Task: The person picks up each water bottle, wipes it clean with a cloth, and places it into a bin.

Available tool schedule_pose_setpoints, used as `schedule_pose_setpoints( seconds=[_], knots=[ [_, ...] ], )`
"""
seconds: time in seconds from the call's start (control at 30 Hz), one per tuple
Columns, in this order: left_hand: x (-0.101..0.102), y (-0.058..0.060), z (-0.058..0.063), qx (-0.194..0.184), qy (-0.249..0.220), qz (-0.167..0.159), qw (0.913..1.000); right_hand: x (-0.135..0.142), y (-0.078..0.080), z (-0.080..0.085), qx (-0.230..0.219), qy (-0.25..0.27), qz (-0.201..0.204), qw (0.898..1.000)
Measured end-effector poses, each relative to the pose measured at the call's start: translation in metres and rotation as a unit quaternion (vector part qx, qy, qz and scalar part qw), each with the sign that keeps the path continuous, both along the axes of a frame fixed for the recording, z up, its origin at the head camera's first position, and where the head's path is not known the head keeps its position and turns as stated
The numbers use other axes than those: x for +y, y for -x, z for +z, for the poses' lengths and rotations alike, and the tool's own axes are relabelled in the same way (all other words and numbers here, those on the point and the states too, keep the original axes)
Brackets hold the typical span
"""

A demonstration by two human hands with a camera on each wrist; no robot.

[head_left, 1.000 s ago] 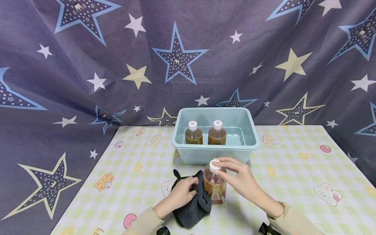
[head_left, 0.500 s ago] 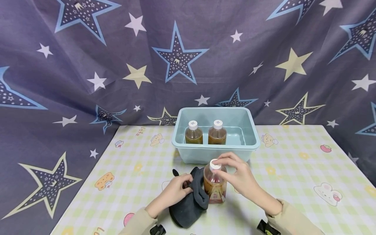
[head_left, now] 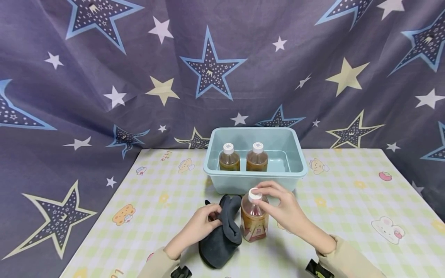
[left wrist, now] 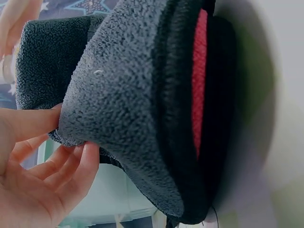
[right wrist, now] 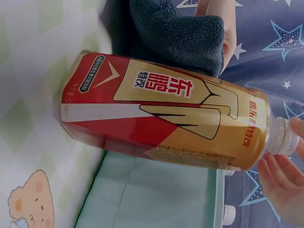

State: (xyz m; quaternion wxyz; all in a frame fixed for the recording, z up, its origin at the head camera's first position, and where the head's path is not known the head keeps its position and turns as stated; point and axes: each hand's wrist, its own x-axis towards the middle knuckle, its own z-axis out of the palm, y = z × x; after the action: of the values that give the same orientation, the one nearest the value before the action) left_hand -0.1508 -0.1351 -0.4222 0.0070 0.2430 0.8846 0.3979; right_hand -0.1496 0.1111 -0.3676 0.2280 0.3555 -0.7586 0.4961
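My left hand [head_left: 202,224] pinches the folded edge of a dark grey fleece pouch [head_left: 219,243], left of a drink bottle [head_left: 255,224]. In the left wrist view the pouch [left wrist: 123,71] is fuzzy, with black trim and a red strip [left wrist: 199,80] at its broad end; the fingers [left wrist: 71,175] and thumb grip the narrower part. My right hand [head_left: 283,204] holds the white cap [head_left: 255,194] of the bottle between thumb and fingers. The right wrist view shows the bottle's red and gold label [right wrist: 156,109]. The bottle leans slightly, its base close over the tablecloth. The pouch's inside is hidden.
Behind the hands stands a light blue plastic bin [head_left: 255,174] holding two similar bottles with white caps, one on the left [head_left: 228,158] and one in the middle [head_left: 257,158]. A checked tablecloth [head_left: 347,208] covers the table. A purple star-patterned curtain [head_left: 139,58] hangs behind.
My left hand has drawn the pouch leftward and slightly away from me, opening a gap beside the bottle. The bottle has tipped slightly, while my right hand stays on its cap.
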Motion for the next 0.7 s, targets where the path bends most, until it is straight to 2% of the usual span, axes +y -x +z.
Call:
schedule_pose_setpoints(
  seconds=[0.27,0.5,0.7],
  knots=[
    [-0.0029,-0.0006,0.002,0.009,-0.006,0.006,0.9999,0.0028,0.001,-0.0007,0.003,-0.015,0.019,1.0],
    [-0.0042,-0.0024,0.0042,0.013,-0.012,0.012,0.9998,0.0058,-0.001,0.0018,-0.013,-0.038,0.036,0.999],
    [-0.0042,-0.0029,0.0056,0.011,-0.014,0.012,0.9998,0.0026,-0.0014,0.0018,-0.017,-0.023,0.023,0.999]
  ],
)
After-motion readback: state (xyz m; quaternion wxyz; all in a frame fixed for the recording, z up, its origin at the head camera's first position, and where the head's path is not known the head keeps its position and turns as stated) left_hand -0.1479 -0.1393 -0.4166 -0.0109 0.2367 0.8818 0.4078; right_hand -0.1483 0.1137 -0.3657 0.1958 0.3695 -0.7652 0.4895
